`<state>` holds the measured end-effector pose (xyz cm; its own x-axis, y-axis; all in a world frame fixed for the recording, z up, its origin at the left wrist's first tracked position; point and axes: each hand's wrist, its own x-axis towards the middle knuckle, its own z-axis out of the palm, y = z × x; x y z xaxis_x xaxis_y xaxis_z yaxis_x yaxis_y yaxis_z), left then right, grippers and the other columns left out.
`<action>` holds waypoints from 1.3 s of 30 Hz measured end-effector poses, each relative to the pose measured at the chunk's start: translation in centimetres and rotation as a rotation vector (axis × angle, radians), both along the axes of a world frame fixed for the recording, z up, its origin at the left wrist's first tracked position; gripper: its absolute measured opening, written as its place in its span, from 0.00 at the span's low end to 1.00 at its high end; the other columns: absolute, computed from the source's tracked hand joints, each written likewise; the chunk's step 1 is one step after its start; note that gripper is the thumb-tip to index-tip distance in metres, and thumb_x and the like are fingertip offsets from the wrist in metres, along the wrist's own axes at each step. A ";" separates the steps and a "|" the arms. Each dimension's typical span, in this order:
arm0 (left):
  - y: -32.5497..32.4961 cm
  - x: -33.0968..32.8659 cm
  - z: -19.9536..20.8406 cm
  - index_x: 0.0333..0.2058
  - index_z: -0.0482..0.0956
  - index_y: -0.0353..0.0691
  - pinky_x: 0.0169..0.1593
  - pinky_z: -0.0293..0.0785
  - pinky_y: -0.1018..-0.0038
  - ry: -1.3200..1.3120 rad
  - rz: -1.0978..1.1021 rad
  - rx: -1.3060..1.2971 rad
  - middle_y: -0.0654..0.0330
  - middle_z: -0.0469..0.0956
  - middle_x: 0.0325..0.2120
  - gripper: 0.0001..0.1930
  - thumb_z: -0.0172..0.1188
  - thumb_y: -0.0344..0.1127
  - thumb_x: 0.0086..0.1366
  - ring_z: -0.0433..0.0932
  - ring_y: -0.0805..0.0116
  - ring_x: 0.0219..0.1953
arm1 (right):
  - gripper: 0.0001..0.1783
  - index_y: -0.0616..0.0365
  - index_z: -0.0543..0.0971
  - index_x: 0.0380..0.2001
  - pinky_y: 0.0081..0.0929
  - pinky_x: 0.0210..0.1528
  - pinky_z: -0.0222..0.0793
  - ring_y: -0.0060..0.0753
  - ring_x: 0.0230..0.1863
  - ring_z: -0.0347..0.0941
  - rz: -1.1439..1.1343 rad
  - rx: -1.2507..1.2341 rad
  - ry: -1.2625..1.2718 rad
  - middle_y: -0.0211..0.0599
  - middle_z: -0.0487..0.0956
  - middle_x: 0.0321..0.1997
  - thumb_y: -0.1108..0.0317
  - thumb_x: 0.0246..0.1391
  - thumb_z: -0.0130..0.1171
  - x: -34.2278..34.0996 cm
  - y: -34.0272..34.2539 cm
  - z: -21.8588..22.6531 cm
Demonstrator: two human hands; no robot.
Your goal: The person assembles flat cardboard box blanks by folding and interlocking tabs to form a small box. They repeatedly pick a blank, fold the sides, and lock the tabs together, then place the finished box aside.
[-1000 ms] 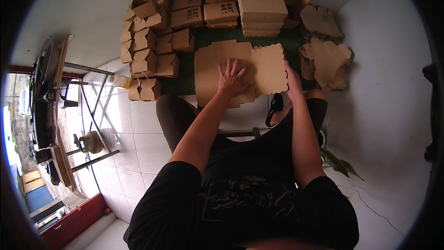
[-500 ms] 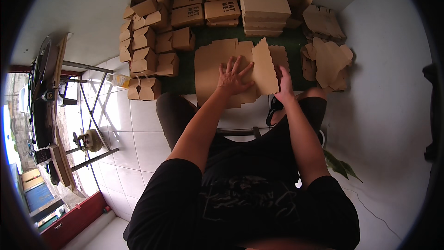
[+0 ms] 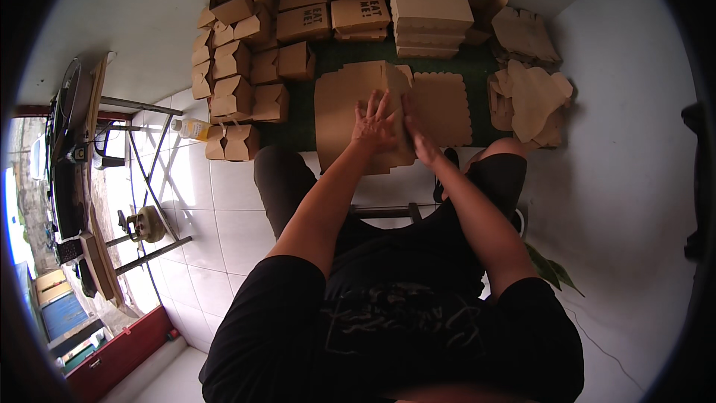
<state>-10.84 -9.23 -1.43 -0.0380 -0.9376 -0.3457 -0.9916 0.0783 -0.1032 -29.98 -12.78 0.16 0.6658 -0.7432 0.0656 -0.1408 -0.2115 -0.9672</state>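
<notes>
A flat brown cardboard blank (image 3: pixel 343 116) lies on a green mat (image 3: pixel 477 66) in front of my knees. My left hand (image 3: pixel 373 125) rests flat on it, fingers spread, pressing it down. Right beside it, my right hand (image 3: pixel 418 133) grips the blank's right panel, now folded over at the crease. A scalloped-edged cardboard sheet (image 3: pixel 446 108) lies flat just to the right of my right hand. I am seated, with both forearms reaching forward over my legs.
Several folded brown boxes (image 3: pixel 239 67) are piled at the left of the mat. A stack of flat blanks (image 3: pixel 429 0) sits at the back, loose cardboard pieces (image 3: pixel 531 97) at the right. A yellow bottle (image 3: pixel 190 128) and a metal rack (image 3: pixel 149 179) stand left on white tiles.
The right panel lay flat, my right hand lifted it upright, and now it is folded over to the left. My left hand has stayed pressing on the blank.
</notes>
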 end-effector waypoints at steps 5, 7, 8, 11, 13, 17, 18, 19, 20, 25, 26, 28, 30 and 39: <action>0.5 1.2 -5.2 0.85 0.66 0.53 0.85 0.35 0.23 -0.143 -0.124 -0.006 0.57 0.50 0.90 0.42 0.56 0.64 0.78 0.34 0.42 0.92 | 0.40 0.50 0.44 0.92 0.54 0.94 0.42 0.65 0.95 0.35 -0.080 -0.157 0.331 0.53 0.43 0.96 0.47 0.90 0.36 1.5 1.4 0.4; -0.1 2.2 -7.1 0.83 0.69 0.53 0.87 0.34 0.27 0.003 -0.117 -0.009 0.56 0.56 0.88 0.40 0.57 0.62 0.78 0.39 0.41 0.91 | 0.39 0.49 0.44 0.93 0.52 0.94 0.43 0.61 0.96 0.35 -0.086 -0.221 0.358 0.48 0.42 0.97 0.51 0.90 0.36 1.9 1.8 0.2; -0.3 2.7 -7.6 0.82 0.70 0.54 0.87 0.34 0.29 0.086 -0.097 0.053 0.56 0.59 0.87 0.39 0.57 0.62 0.78 0.41 0.41 0.91 | 0.38 0.48 0.44 0.93 0.51 0.94 0.44 0.59 0.96 0.36 -0.088 -0.192 0.418 0.46 0.41 0.98 0.52 0.90 0.36 2.1 1.8 0.0; 0.2 4.3 -7.0 0.79 0.73 0.53 0.86 0.43 0.34 0.091 -0.144 -0.096 0.52 0.65 0.82 0.34 0.57 0.53 0.78 0.53 0.42 0.86 | 0.38 0.49 0.45 0.93 0.52 0.94 0.44 0.60 0.96 0.37 -0.099 -0.268 0.483 0.48 0.42 0.97 0.52 0.90 0.37 2.4 1.9 -0.5; 0.7 5.4 -4.8 0.78 0.75 0.53 0.85 0.49 0.37 0.112 -0.162 -0.139 0.50 0.70 0.80 0.32 0.58 0.47 0.78 0.61 0.42 0.83 | 0.38 0.49 0.46 0.92 0.52 0.93 0.44 0.60 0.96 0.38 -0.108 -0.352 0.466 0.49 0.43 0.97 0.51 0.90 0.36 2.4 2.0 -0.7; 1.4 7.6 0.6 0.77 0.75 0.46 0.79 0.63 0.38 0.388 0.278 -0.291 0.42 0.73 0.74 0.31 0.58 0.36 0.76 0.71 0.39 0.75 | 0.39 0.52 0.47 0.92 0.53 0.93 0.44 0.61 0.95 0.38 -0.088 -0.360 0.504 0.53 0.44 0.96 0.49 0.90 0.36 2.6 2.4 -1.1; 1.4 7.8 1.6 0.77 0.74 0.46 0.78 0.65 0.39 0.489 0.353 -0.366 0.41 0.73 0.75 0.32 0.59 0.36 0.76 0.71 0.38 0.75 | 0.39 0.54 0.47 0.92 0.53 0.93 0.44 0.61 0.95 0.38 -0.095 -0.402 0.496 0.54 0.44 0.96 0.49 0.89 0.35 2.7 2.5 -1.2; 1.4 8.0 2.4 0.77 0.74 0.46 0.77 0.67 0.39 0.583 0.430 -0.428 0.40 0.72 0.75 0.32 0.60 0.36 0.76 0.72 0.37 0.74 | 0.39 0.55 0.47 0.92 0.53 0.93 0.44 0.61 0.95 0.38 -0.093 -0.406 0.520 0.55 0.45 0.96 0.49 0.89 0.35 2.8 2.6 -1.3; 1.5 8.1 2.9 0.78 0.74 0.45 0.76 0.69 0.39 0.677 0.508 -0.492 0.39 0.72 0.75 0.32 0.61 0.36 0.76 0.72 0.37 0.74 | 0.39 0.57 0.48 0.91 0.54 0.93 0.43 0.61 0.95 0.38 -0.084 -0.376 0.572 0.55 0.45 0.96 0.49 0.89 0.35 2.9 2.6 -1.4; 2.1 5.2 2.0 0.83 0.68 0.61 0.82 0.62 0.42 0.587 0.129 -0.599 0.47 0.63 0.83 0.32 0.56 0.47 0.83 0.62 0.40 0.83 | 0.40 0.60 0.48 0.91 0.55 0.94 0.41 0.59 0.95 0.39 -0.088 -0.545 0.714 0.56 0.46 0.96 0.50 0.89 0.35 3.5 3.0 -2.1; 2.2 4.6 1.6 0.84 0.67 0.64 0.83 0.60 0.41 0.511 0.034 -0.543 0.49 0.61 0.85 0.32 0.55 0.49 0.85 0.60 0.41 0.85 | 0.40 0.60 0.49 0.91 0.55 0.94 0.40 0.58 0.95 0.39 -0.067 -0.528 0.797 0.56 0.46 0.96 0.51 0.89 0.35 3.5 3.0 -2.2; 2.6 3.4 0.9 0.85 0.64 0.66 0.86 0.53 0.41 0.463 0.050 -0.494 0.53 0.56 0.87 0.33 0.53 0.49 0.86 0.53 0.44 0.88 | 0.40 0.61 0.49 0.91 0.55 0.94 0.40 0.56 0.96 0.39 -0.095 -0.491 0.664 0.54 0.46 0.96 0.51 0.89 0.36 3.4 2.9 -2.4; 2.9 2.6 0.5 0.86 0.62 0.68 0.87 0.48 0.40 0.425 0.072 -0.453 0.56 0.54 0.89 0.33 0.52 0.50 0.86 0.50 0.46 0.90 | 0.40 0.61 0.49 0.91 0.55 0.94 0.39 0.55 0.96 0.39 -0.098 -0.438 0.618 0.53 0.46 0.96 0.51 0.88 0.36 3.2 2.6 -2.5; 3.0 2.2 0.9 0.86 0.62 0.70 0.88 0.45 0.37 0.365 0.105 -0.413 0.58 0.53 0.89 0.32 0.49 0.55 0.87 0.49 0.47 0.90 | 0.39 0.60 0.53 0.90 0.53 0.95 0.38 0.50 0.95 0.43 -0.204 -0.636 0.720 0.49 0.50 0.96 0.52 0.87 0.40 3.3 -2.3 -3.4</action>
